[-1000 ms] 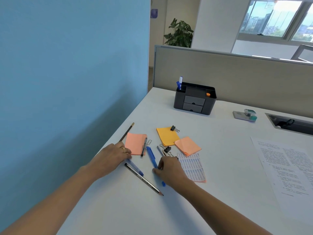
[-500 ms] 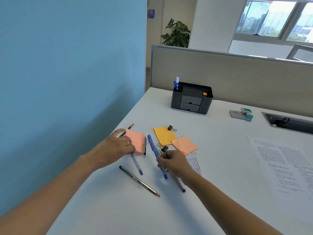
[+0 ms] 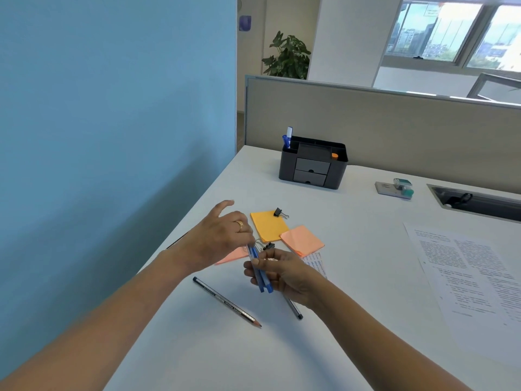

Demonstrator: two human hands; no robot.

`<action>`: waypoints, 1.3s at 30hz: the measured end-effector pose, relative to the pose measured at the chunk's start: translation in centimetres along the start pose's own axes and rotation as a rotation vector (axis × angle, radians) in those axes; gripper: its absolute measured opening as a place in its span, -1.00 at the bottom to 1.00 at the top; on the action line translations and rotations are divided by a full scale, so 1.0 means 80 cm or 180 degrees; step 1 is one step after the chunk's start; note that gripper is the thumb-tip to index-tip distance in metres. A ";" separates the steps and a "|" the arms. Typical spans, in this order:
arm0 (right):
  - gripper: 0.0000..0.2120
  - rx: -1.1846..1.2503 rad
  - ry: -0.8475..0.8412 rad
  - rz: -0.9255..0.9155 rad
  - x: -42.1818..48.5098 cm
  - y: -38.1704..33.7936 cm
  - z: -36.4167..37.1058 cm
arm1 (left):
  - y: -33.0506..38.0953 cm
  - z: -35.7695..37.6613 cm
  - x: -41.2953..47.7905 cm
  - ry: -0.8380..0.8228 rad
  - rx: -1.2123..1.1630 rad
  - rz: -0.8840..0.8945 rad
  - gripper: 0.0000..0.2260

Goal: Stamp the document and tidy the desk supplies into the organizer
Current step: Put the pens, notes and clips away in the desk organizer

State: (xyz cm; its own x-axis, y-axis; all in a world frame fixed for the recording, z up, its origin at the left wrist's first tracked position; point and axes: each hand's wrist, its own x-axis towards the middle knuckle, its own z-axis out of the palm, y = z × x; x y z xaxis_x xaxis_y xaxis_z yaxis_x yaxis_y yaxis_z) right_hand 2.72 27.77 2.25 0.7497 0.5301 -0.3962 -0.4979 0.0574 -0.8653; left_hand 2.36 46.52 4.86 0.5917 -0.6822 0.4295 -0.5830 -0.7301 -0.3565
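Single head-worn wide-angle view, looking forward and down.
The camera sits above the near edge of the white table (image 3: 366, 277), close over the left hand (image 3: 222, 235) and right hand (image 3: 284, 275) at frame centre, facing the far partition (image 3: 394, 122), a blue wall (image 3: 112, 136) at left; both forearms run in from the bottom edge.

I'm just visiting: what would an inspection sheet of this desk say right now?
Surface: white desk, no spills seen.
Job's things: black organizer at the back; stamp to its right; printed document near the right edge; blue pens in hand.
Clutter: pencil, sticky pads, binder clip loose on the desk.
Hands: right hand grips the blue pens; left hand pinches their upper ends.
Cables: one dark cable in the desk's recessed slot.
Surroundings: blue wall, beige partition, plant, windows.
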 end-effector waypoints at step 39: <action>-0.77 -0.1952 0.0652 -0.1280 0.021 0.030 -0.016 | 0.071 0.032 0.012 0.0414 -0.4725 -0.3344 -0.81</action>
State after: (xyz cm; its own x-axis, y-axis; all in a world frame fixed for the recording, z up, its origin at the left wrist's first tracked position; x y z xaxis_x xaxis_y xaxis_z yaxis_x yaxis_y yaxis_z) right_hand 3.32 27.71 -0.85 0.9179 0.3967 -0.0114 0.1175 -0.2991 -0.9469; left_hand 1.05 41.59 1.13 0.9980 0.0451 0.0442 -0.0385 -0.1203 0.9920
